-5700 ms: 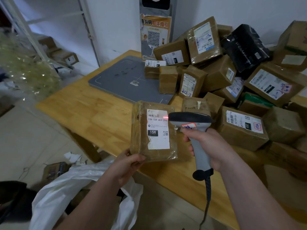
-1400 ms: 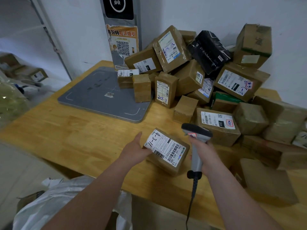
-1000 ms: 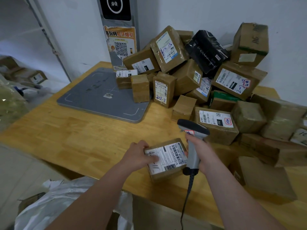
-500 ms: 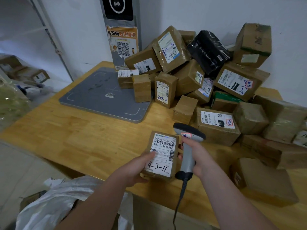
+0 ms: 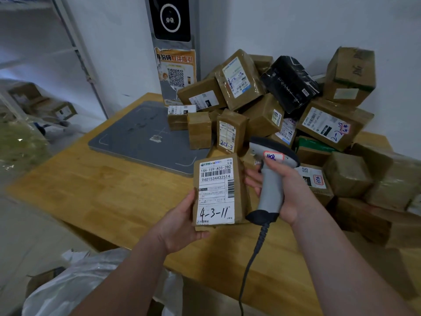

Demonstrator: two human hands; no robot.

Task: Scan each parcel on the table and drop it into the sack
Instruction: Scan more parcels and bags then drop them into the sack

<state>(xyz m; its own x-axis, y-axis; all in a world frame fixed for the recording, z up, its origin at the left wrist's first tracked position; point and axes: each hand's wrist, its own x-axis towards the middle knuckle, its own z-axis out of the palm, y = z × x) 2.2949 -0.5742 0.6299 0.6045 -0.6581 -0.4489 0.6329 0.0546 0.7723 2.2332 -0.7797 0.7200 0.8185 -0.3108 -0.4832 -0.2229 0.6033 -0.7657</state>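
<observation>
Head view: I see brown taped parcel, white label facing camera, handwritten 4-3-11, held upright over wooden table edge. White sack lower left below table; grey pad on it, parcel pile right against wall. Left hand grips parcel's lower edge; right hand curled round grey barcode scanner just beside it.

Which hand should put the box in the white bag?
Left, probably. The left hand holds the parcel, and the white sack lies just below on that side. The right hand is busy gripping the scanner.
</observation>
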